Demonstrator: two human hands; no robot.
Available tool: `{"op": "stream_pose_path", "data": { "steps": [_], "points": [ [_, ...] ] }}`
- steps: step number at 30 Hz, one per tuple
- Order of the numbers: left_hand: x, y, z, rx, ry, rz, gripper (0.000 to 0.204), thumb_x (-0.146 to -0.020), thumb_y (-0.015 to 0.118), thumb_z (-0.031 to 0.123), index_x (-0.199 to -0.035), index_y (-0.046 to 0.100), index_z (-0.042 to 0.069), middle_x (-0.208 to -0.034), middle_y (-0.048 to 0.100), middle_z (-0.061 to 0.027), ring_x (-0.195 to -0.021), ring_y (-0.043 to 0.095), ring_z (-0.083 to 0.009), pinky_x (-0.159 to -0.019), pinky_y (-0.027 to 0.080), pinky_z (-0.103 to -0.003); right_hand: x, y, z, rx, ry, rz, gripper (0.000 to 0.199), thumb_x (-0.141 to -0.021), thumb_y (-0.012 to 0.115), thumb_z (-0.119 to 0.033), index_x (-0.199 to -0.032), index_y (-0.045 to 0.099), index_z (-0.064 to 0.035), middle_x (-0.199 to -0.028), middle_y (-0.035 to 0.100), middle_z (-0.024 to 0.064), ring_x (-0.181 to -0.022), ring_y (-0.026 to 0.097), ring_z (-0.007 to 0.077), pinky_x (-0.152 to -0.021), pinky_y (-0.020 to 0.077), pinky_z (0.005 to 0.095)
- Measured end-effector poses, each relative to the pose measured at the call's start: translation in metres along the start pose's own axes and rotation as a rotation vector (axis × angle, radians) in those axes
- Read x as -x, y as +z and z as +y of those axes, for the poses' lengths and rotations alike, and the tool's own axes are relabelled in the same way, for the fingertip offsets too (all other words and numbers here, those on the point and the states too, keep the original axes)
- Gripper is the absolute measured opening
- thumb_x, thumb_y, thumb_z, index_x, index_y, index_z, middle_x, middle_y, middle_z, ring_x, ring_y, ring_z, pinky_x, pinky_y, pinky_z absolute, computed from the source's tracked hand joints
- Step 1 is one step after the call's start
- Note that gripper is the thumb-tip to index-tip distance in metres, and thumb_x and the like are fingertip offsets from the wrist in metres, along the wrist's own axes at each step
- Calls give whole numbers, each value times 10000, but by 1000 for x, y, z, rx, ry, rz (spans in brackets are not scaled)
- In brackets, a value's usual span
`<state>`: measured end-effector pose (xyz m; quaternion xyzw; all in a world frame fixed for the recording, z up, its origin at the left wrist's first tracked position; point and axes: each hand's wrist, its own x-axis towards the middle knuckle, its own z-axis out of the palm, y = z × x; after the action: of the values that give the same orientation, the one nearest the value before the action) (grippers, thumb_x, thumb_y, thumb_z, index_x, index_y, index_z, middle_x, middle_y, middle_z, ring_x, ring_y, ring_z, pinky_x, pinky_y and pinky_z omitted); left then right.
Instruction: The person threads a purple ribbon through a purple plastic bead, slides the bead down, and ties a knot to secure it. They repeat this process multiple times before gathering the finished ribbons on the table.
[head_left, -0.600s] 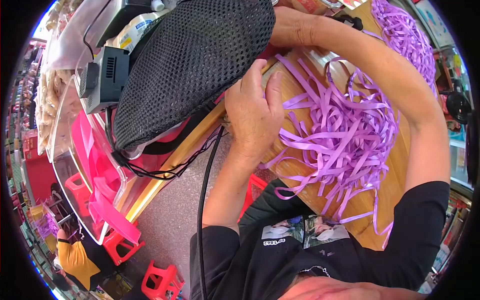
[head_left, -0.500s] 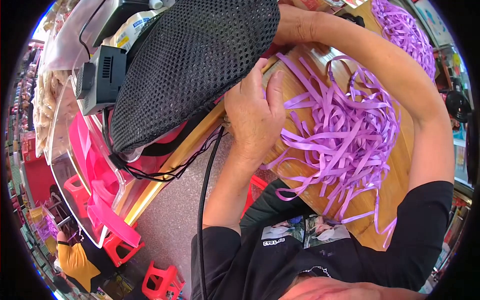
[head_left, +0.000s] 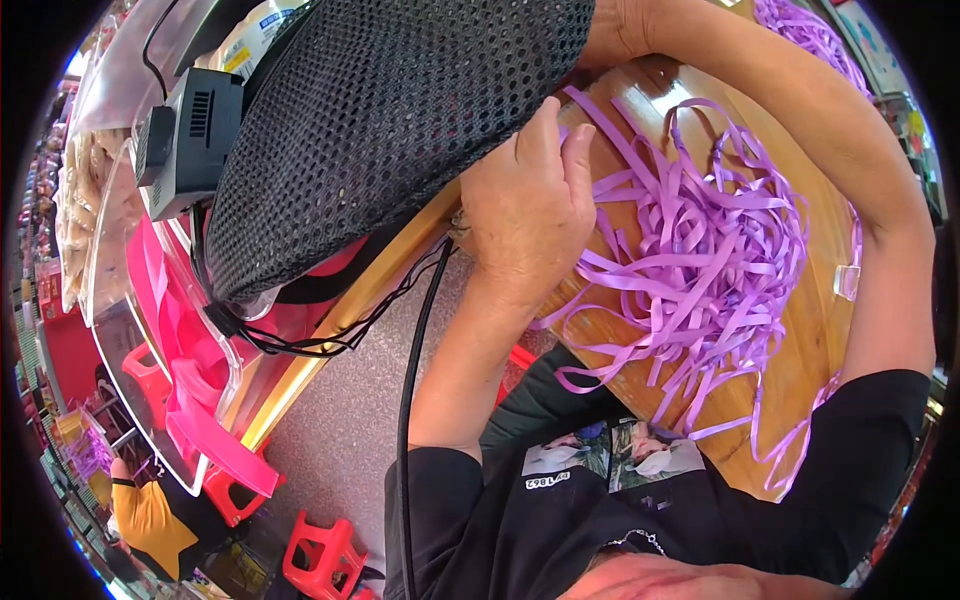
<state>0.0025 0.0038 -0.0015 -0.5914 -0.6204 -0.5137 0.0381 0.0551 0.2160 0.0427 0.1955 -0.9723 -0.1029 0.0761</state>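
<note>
A black mesh cover fills the upper middle of the view and hides what lies beneath it. My left hand is at its lower edge, thumb and forefinger pointing up and the other fingers curled. A strip of purple ribbon shows between that thumb and forefinger. Only the wrist side of my right hand can be seen at the mesh's right end; its fingers are hidden behind the mesh. To the right of my left hand, a loose tangled heap of purple ribbons lies on the wooden table.
More purple ribbon is piled at the far right. A dark grey box with cables stands left of the mesh. Below it hangs pink ribbon. A black cable runs past my left forearm. Red stools stand on the floor.
Both hands and the mesh sit slightly further right in view, my right elbow too. My left hand stays by the mesh edge. A small clear piece now shows beside my right arm.
</note>
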Motion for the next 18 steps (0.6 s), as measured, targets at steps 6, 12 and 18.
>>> {"op": "stream_pose_path", "data": {
  "steps": [6, 12, 18],
  "points": [
    [0, 2, -2, -19, -19, -25, 192, -834, 664, 122, -967, 591, 5, -827, 538, -130, -739, 535, -303, -653, 432, -400, 9, 1, 1, -34, 113, -182, 251, -755, 573, -81, -985, 634, 1, -1023, 613, 196, -985, 583, 329, -880, 448, 392],
    [-5, 0, -1, -37, -14, -30, 190, -841, 657, 142, -966, 584, 19, -828, 536, -128, -745, 537, -315, -652, 422, -410, 15, 1, 3, -46, 319, -411, 136, -681, 628, -119, -772, 677, -31, -764, 663, 170, -731, 653, 364, -639, 529, 430],
    [-8, 0, -1, -81, 35, -3, 205, -839, 649, 159, -967, 561, 27, -841, 544, -137, -775, 548, -333, -660, 427, -426, 19, 5, 7, 17, 167, -179, 131, -647, 660, -130, -728, 686, -32, -746, 665, 155, -729, 666, 343, -629, 530, 430]
  ]
}}
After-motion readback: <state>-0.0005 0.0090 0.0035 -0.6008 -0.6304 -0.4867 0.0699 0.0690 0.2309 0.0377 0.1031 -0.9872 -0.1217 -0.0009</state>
